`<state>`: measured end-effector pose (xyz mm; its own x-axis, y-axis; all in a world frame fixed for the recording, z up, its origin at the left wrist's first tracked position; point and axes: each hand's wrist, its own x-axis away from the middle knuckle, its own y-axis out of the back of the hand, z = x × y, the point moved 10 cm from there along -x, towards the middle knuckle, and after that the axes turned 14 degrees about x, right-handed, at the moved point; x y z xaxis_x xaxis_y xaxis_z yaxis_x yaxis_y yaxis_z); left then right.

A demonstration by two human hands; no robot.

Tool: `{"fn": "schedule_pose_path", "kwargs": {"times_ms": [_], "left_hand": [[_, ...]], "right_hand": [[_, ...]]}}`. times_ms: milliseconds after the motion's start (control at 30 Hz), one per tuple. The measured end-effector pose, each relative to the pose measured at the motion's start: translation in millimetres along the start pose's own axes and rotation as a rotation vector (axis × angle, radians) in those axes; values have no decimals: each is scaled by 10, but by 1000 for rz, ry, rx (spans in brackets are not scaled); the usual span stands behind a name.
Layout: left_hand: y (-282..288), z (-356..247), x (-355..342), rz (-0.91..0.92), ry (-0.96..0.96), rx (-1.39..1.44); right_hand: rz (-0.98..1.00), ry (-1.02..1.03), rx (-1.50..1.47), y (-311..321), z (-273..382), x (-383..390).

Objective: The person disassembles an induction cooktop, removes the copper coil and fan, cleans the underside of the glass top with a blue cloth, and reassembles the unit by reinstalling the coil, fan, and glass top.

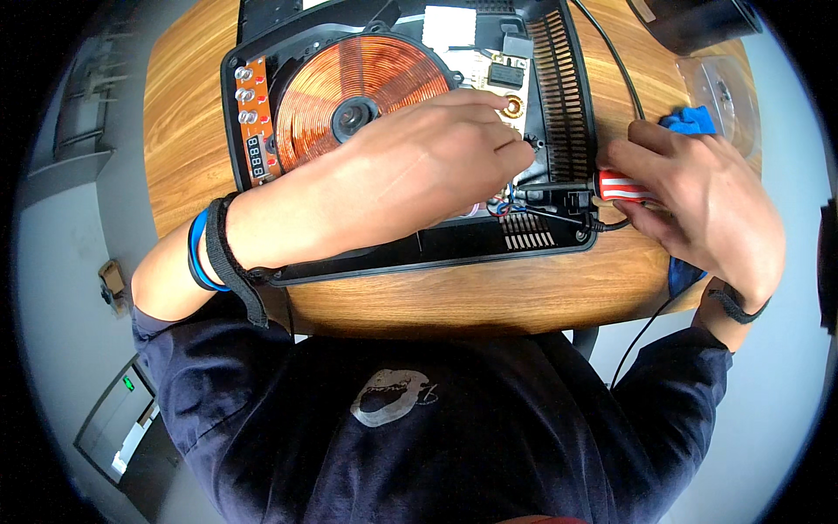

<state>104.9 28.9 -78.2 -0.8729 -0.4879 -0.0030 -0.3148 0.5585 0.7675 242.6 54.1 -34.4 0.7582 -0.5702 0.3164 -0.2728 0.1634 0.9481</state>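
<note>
An opened induction cooker [419,255] lies on the wooden table, its black casing holding a flat copper coil [384,74]. My left hand [436,157] reaches across the coil to the circuit board [493,70] at the casing's right. Its index finger stretches near a small ring-shaped coil [513,106] while the other fingers curl under; what they grip, if anything, is hidden. My right hand [698,188] is closed around the red-and-white handle of a screwdriver [624,185]. The dark shaft points left over the casing's right edge, with its tip by coloured wires [504,206] near my left fingers.
A small orange board [253,122] with a display sits at the casing's left. The black power cord [615,61] runs along the right side. Beyond my right hand are a blue cloth-like item [690,120], a clear plastic container [729,96] and a dark object [698,22].
</note>
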Motion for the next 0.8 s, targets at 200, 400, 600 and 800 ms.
{"fn": "schedule_pose_path", "kwargs": {"times_ms": [200,400,600,800], "left_hand": [[7,-4,0,-24,-16,-9],[-1,7,24,-36,-1,13],[-7,17,-4,-35,-2,24],[11,-6,13,-79,-35,27]], "right_hand": [[30,-16,7,20,30,9],[40,-6,33,54,73,-6],[51,-13,72,114,120,3],[34,-4,111,156,170,-24]]}}
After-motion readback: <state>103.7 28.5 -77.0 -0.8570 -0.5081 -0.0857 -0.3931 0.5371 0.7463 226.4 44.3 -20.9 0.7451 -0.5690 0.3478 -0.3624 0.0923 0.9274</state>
